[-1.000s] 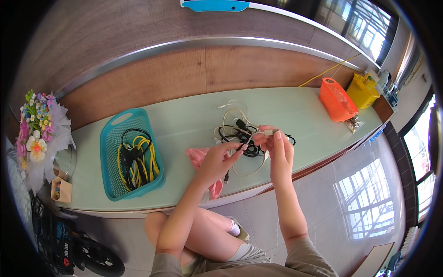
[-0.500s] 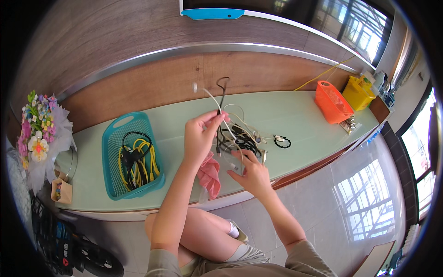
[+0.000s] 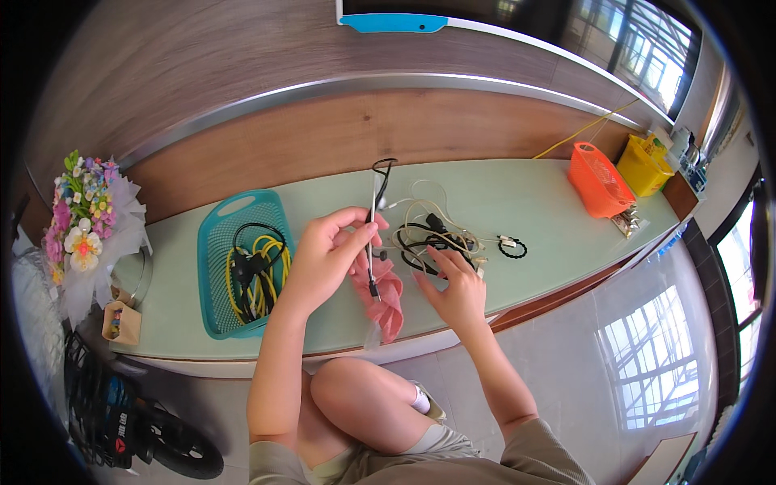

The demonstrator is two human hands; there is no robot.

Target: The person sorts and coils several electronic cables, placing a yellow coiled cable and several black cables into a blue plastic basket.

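A short black cable [image 3: 373, 271] hangs from my left hand [image 3: 327, 250], pinched between thumb and fingers. Its upper end forms a loop above the hand, and a plug dangles below. My right hand [image 3: 461, 297] has its fingers spread over the near side of a tangle of black and white cables [image 3: 440, 238] on the pale green counter; whether they touch is hard to tell. A crumpled pink cloth [image 3: 388, 303] lies under the hanging plug. Left of my hands, a teal basket [image 3: 208, 271] holds yellow cables [image 3: 278, 257] and black ones.
A small black beaded ring [image 3: 512, 247] rests right of the tangle. Farther right stand an orange basket [image 3: 596, 182] and a yellow container [image 3: 645, 166]. A flower bouquet [image 3: 85, 234] and a small box [image 3: 121, 325] occupy the left end. A screen [image 3: 582, 40] hangs above.
The white cable has left my left hand and dropped toward the tangle, leaving the black cable in its grip. My left hand has shifted slightly left and down.
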